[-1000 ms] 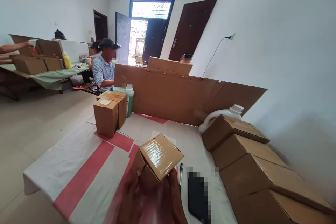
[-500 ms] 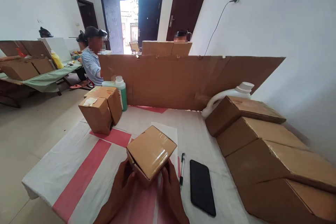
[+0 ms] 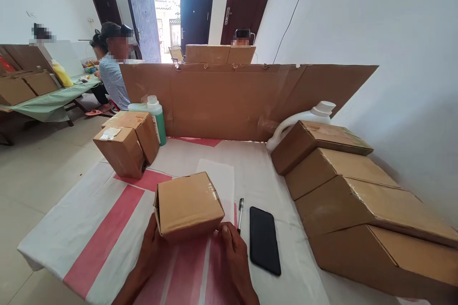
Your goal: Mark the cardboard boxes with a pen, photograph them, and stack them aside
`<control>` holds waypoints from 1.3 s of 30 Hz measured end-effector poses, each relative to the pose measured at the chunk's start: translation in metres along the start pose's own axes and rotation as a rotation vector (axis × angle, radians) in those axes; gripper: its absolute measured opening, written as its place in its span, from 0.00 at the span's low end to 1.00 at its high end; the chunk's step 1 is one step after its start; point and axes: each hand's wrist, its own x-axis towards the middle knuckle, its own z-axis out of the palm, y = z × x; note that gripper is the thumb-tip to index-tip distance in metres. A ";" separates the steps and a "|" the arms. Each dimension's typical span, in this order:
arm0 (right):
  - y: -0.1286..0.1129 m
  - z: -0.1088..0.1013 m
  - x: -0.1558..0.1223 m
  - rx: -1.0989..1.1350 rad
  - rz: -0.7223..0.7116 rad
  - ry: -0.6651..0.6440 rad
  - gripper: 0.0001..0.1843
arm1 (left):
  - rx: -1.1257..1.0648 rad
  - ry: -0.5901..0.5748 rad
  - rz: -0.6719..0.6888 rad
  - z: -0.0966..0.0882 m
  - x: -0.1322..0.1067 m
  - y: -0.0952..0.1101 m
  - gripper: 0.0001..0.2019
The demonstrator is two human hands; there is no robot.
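Observation:
A small brown cardboard box (image 3: 189,202) with its lid closed and glossy tape on top is held between my two hands over the front of the table. My left hand (image 3: 152,243) grips its left side, the fingers partly hidden behind the box. At the lower right corner, my right hand (image 3: 232,243) pinches the box with thumb and fingers. Under and behind the box lies a white sheet of paper (image 3: 223,178). Just right of my right hand are a pen (image 3: 241,212) and a black smartphone (image 3: 265,240).
Several cardboard boxes (image 3: 343,200) line the right side, with a white jug (image 3: 318,112) behind. Two taped boxes (image 3: 121,150) and a green bottle (image 3: 159,124) stand at the left. A cardboard panel (image 3: 222,102) closes off the back; people sit beyond it.
The box has been turned between my hands, from corner towards me to a long side towards me. My right hand has shifted to its corner. The camera view has moved slightly.

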 end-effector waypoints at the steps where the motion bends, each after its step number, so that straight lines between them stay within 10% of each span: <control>1: 0.001 0.000 -0.003 0.049 0.031 0.007 0.28 | -0.001 -0.002 0.003 -0.004 0.000 0.001 0.33; 15: -0.091 0.009 0.037 0.010 -0.088 -0.084 0.32 | -0.074 -0.147 0.047 -0.006 0.028 0.047 0.35; 30: -0.005 0.015 0.038 0.201 0.087 -0.118 0.43 | 0.050 -0.058 0.079 0.000 0.048 -0.004 0.40; 39: -0.041 0.030 0.023 0.159 -0.124 -0.126 0.28 | 0.180 -0.134 0.220 -0.012 0.012 0.024 0.28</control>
